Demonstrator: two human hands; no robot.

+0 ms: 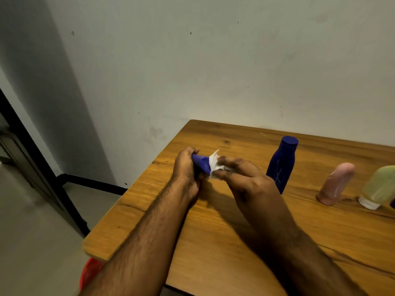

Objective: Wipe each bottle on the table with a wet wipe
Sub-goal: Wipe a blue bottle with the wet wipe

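Left hand (186,167) grips blue bottle (201,164); label unreadable.

A wooden table (213,242) with an orange-brown grain stood against the wall. On it stood a tall dark-blue bottle (281,165), a pink tube (335,184) and a yellow-green tube on a white cap (377,189).

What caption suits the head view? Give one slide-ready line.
Left hand holds a small blue bottle while right hand rubs it with a wet wipe; three bottles wait on the table.
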